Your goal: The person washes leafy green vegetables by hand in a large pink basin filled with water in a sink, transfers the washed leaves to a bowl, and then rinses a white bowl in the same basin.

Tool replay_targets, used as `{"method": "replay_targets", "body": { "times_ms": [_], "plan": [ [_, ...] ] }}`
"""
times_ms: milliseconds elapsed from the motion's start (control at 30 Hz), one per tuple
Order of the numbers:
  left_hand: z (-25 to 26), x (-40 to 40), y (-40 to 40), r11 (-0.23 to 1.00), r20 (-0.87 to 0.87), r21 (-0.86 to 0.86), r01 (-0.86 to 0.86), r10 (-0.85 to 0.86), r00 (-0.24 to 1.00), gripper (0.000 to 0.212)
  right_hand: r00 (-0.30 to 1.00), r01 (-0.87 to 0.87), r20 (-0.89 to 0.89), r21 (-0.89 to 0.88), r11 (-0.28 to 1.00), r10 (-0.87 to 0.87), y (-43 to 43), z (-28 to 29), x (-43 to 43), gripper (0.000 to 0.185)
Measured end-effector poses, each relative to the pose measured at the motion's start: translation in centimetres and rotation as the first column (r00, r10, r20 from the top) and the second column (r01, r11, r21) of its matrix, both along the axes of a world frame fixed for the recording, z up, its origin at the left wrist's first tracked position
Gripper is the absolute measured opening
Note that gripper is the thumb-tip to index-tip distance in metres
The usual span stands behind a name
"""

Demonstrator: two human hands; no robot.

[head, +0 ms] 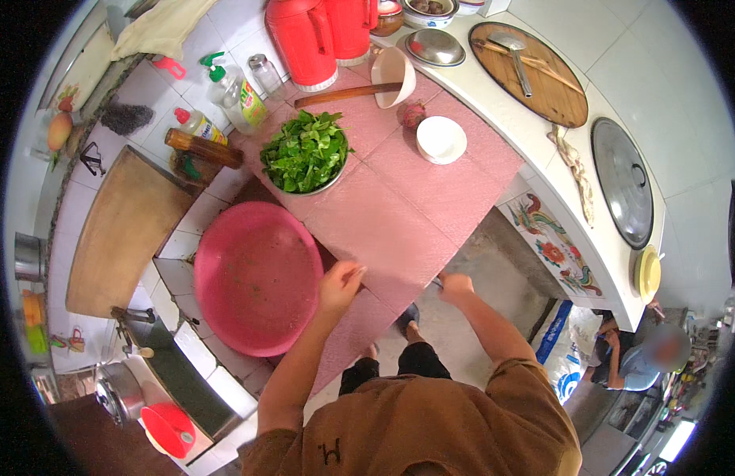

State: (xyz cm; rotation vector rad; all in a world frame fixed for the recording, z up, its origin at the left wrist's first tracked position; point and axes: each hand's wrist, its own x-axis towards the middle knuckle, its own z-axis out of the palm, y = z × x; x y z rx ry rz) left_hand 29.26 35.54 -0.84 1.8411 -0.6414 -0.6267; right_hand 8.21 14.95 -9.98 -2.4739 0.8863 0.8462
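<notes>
Over the near edge of a pink tiled counter (367, 208), my left hand (342, 285) hovers beside the pink plastic basin (204, 285), its fingers curled. Whether it pinches anything is hard to tell. My right hand (456, 287) is closed on a thin dark object (437, 281) at the counter's right edge; most of it is hidden or blurred. Water with small green bits fills the basin. Chopped leafy greens (305, 152) heap up in a metal bowl (329, 185) farther back. A white bowl (440, 140) sits to the right, near a dragon fruit (414, 114).
Red thermos flasks (302, 44), a soap pump bottle (239, 98) and a white ladle (397, 68) with a wooden handle stand behind. A wooden chopping board (126, 232) lies left. The right stove ledge holds a lidded wok (623, 181). Another person (632, 366) sits at lower right.
</notes>
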Motion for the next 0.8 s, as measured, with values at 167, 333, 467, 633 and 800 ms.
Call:
{"method": "replay_targets", "body": {
  "times_ms": [167, 333, 467, 633, 800],
  "plan": [
    [-3.3, -2.8, -10.1, 0.996, -0.141, -0.083, 0.019, -0.031, 0.990, 0.013, 0.966, 0.250, 0.058, 0.021, 0.968, -0.251, 2.0, 2.4, -14.9, 0.035],
    [-5.2, -2.7, -12.9, 0.980, 0.227, 0.160, 0.122, -0.156, 0.961, 0.011, 0.835, 0.467, 0.289, 0.074, 0.881, -0.468, 4.9, 6.8, -23.2, 0.043],
    [-8.4, -2.0, -12.6, 0.996, 0.328, 0.062, 0.057, -0.074, 0.942, 0.014, 0.608, 0.466, 0.591, 0.276, 0.841, -0.531, 3.1, 11.4, -19.2, 0.049],
    [-6.1, -2.7, -12.3, 0.996, 0.081, 0.057, -0.070, 0.066, 0.995, 0.019, 0.800, 0.218, 0.533, 0.169, 0.961, -0.275, -1.2, 12.7, -12.2, 0.070],
    [-3.5, -5.7, -8.1, 0.965, 0.423, -0.148, -0.218, 0.261, 0.868, 0.013, 0.753, -0.070, 0.658, 0.077, 0.995, 0.002, -1.3, 12.3, -8.2, 0.076]
  ]
}}
